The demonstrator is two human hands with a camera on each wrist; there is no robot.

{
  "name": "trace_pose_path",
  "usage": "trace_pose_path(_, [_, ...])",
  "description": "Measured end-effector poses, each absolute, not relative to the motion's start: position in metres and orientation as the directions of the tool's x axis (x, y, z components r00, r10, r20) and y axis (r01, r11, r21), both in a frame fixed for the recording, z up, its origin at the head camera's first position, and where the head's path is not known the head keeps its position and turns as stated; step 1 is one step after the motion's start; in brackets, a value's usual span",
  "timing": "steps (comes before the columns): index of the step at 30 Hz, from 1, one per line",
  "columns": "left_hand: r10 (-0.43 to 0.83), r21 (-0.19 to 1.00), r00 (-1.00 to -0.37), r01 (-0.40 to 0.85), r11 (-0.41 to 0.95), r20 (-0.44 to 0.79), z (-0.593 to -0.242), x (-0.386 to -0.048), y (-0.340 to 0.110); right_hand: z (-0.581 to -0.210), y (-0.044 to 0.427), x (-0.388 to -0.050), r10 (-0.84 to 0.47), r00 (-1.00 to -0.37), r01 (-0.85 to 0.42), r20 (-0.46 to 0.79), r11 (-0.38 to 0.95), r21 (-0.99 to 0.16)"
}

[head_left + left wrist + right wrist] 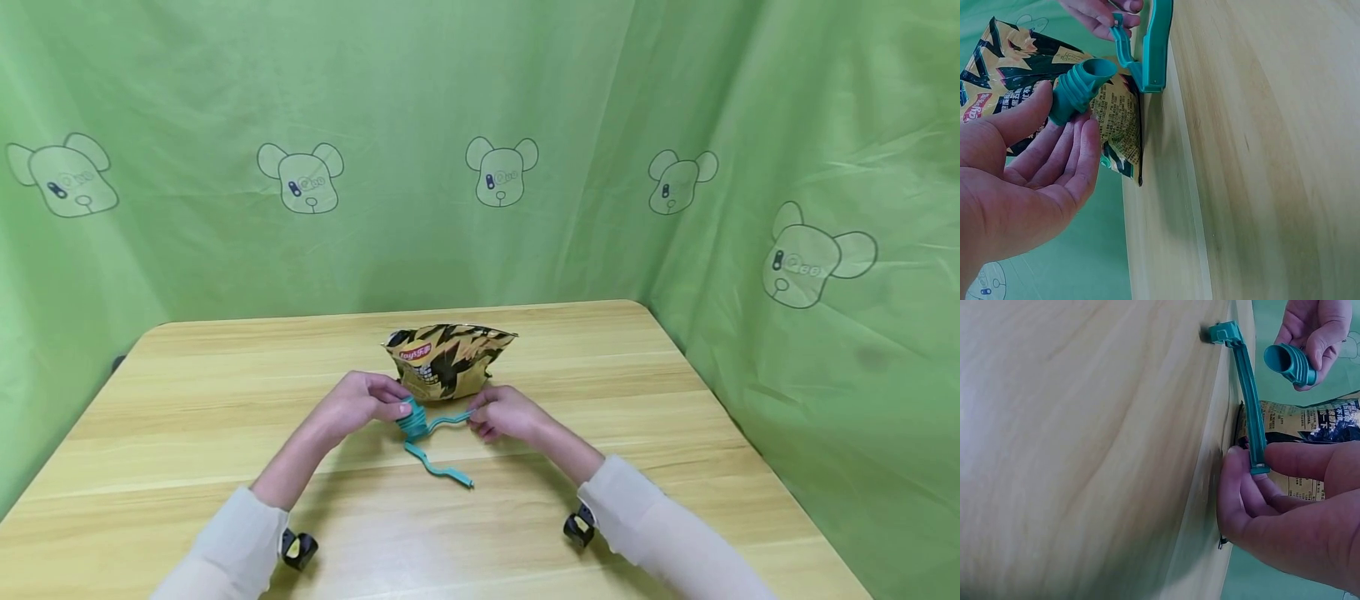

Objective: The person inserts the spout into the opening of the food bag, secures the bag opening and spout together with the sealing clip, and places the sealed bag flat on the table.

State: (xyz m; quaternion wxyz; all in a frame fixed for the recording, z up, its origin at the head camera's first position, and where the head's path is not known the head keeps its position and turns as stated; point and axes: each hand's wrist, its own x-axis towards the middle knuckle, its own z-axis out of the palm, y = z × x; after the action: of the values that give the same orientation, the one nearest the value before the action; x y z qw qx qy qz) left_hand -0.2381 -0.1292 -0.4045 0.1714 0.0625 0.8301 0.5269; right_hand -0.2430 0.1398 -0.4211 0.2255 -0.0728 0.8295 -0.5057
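A teal ribbed pour spout [412,419] with an open round end is pinched between the thumb and fingers of my left hand [367,402]. My right hand [508,415] pinches the end of one arm of a teal bag clip [1249,403]. The clip stands spread open, its other arm [442,472] angled toward the front right. In both wrist views the spout appears apart from the clip. Right behind both hands stands a gold and black chip bag [448,367], its wide edge upward.
The light wood table [187,400] extends around the hands. A green curtain [405,242] with mouse-head drawings hangs behind it and along its sides. A black wrist device [298,550] hangs below the left sleeve, another black device [579,528] below the right.
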Motion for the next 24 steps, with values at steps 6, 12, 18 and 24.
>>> trace_pose_path(6, [0.28, 0.896, -0.936, -0.072, 0.439, -0.212, -0.4029, -0.2373, -0.1299, -0.4196, 0.1414, -0.2407, -0.347, -0.894, 0.058, -0.284, 0.538, -0.841])
trace_pose_path(12, [0.282, 0.895, -0.937, -0.064, 0.442, -0.206, -0.4027, -0.2375, -0.1311, -0.4177, 0.1438, -0.2384, -0.368, -0.882, 0.025, -0.294, 0.587, -0.809])
trace_pose_path(18, [0.288, 0.894, -0.937, -0.053, 0.444, -0.198, -0.4028, -0.2385, -0.1323, -0.4171, 0.1469, -0.2367, -0.394, -0.864, 0.002, -0.315, 0.622, -0.783])
trace_pose_path(24, [0.284, 0.895, -0.937, -0.062, 0.441, -0.205, -0.4025, -0.2396, -0.1322, -0.4181, 0.1483, -0.2368, -0.406, -0.858, -0.013, -0.313, 0.628, -0.778])
